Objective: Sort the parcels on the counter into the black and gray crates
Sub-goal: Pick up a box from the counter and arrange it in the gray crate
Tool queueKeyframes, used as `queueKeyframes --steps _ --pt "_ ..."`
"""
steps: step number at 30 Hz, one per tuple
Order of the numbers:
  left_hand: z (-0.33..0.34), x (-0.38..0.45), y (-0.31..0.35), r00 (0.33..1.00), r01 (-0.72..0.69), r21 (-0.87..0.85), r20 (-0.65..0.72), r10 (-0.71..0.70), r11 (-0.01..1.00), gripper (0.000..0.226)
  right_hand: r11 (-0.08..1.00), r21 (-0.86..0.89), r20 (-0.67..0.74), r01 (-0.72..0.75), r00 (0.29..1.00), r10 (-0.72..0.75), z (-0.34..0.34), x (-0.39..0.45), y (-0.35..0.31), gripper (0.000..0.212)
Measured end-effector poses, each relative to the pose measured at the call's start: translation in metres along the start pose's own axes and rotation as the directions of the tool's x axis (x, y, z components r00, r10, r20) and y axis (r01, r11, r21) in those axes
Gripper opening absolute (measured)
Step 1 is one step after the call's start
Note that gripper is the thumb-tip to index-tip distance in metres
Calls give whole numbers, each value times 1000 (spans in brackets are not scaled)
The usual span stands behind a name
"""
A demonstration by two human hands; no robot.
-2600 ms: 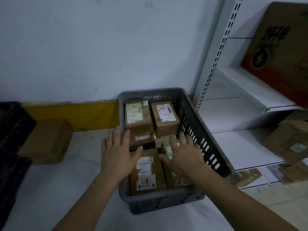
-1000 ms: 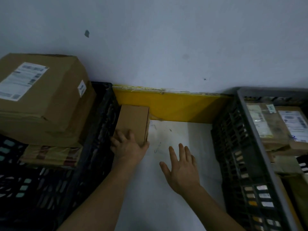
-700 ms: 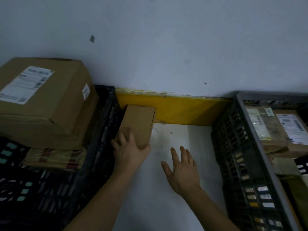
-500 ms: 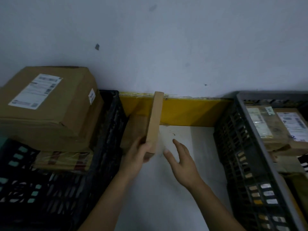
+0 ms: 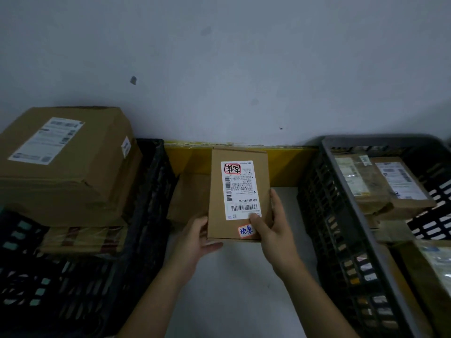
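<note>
The flat brown cardboard parcel (image 5: 240,193) with a white shipping label is held upright above the white desk (image 5: 239,276), label side toward the camera. It stands between the black slatted plastic crate (image 5: 156,191) on its left and the gray slatted plastic crate (image 5: 341,191) on its right. The left hand (image 5: 195,240) grips the parcel's lower left corner, fingers curled behind it. The right hand (image 5: 271,228) grips the lower right edge, thumb pressed on the label and fingers wrapped round the side.

Likely faults:
- Slip. Both grips sit at the bottom edge, so the top-heavy parcel could tip away and drop to the desk.
- Mis-sort. The thumb covers part of the label, which may hinder reading the destination.
- Unstable placement. Left of the parcel, the black crate already carries a large brown cardboard box (image 5: 66,167) stacked above its rim; adding a parcel there could cause it to slide off.
</note>
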State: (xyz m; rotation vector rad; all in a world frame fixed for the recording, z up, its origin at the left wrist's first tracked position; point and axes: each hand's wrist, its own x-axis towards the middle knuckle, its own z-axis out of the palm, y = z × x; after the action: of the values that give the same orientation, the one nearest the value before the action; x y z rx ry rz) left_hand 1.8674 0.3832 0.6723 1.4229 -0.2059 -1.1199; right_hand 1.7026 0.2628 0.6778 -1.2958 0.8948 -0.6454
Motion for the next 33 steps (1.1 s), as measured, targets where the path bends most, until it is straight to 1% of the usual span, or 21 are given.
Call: queueKeyframes --steps 1,2,3,4,6,9,12,14,16,17,18,19,20,22,25,27,29,30,31,33 --pt "3 -1 4 994 -67 85 -83 74 994 33 1000 -14 -5 4 1000 -4 -3 -1 -1 79" --pt "5 -2 8 981 -138 175 -112 159 975 32 1000 -31 -10 5 1000 -5 -4 -2 -3 79" --pt "8 -4 12 966 -205 263 -99 238 943 33 998 -56 -13 10 1000 -10 -5 -4 -5 77" --pt "11 -5 16 952 -263 343 -60 301 902 33 995 -94 -19 21 1000 -23 -6 -7 -9 75" --pt "17 -9 21 926 -350 439 26 377 828 35 967 -245 -57 69 995 -86 -9 -13 -20 72" --pt "33 -16 27 904 -421 424 124 410 801 34 845 -518 -103 133 971 -216 -29 -22 -46 74" --pt "58 -21 29 884 -467 427 212 416 774 33 744 -658 -115 118 960 -254 -65 -37 -74 77" --pt "81 -24 31 868 -492 427 311 387 759 33 687 -720 -128 100 954 -273 -93 -54 -91 75" --pt "106 -28 33 845 -512 435 409 345 741 34 686 -724 -167 72 947 -276 -121 -73 -103 72" --pt "120 -31 33 827 -532 440 454 332 723 46 684 -728 -193 55 940 -281 -137 -83 -108 72" --pt "133 -32 31 815 -544 449 483 320 709 65 667 -744 -218 38 930 -297 -153 -92 -113 71" --pt "146 -35 29 820 -538 482 487 299 691 81 642 -766 -241 17 919 -312 -169 -100 -118 70" --pt "158 -37 26 824 -538 517 488 287 666 89 622 -783 -264 -10 911 -317 -186 -106 -122 69" --pt "180 -42 18 809 -578 583 502 306 571 91 585 -807 -303 -79 906 -296 -223 -113 -128 70" --pt "207 -45 -4 762 -645 680 542 354 347 81 509 -842 -319 -181 926 -199 -277 -117 -127 70" --pt "225 -44 -23 748 -650 728 562 352 218 81 449 -872 -282 -196 950 -133 -307 -117 -119 69" --pt "243 -42 -44 762 -616 781 561 323 98 87 431 -882 -233 -191 971 -46 -329 -112 -106 68" --pt "251 -41 -55 781 -590 805 548 299 66 93 428 -884 -209 -187 978 -6 -338 -107 -99 68" --pt "260 -42 -65 806 -560 827 528 267 56 100 419 -891 -180 -174 983 25 -344 -101 -92 69" --pt "273 -43 -82 851 -498 865 473 229 66 112 397 -911 -96 -114 993 66 -354 -89 -78 72"
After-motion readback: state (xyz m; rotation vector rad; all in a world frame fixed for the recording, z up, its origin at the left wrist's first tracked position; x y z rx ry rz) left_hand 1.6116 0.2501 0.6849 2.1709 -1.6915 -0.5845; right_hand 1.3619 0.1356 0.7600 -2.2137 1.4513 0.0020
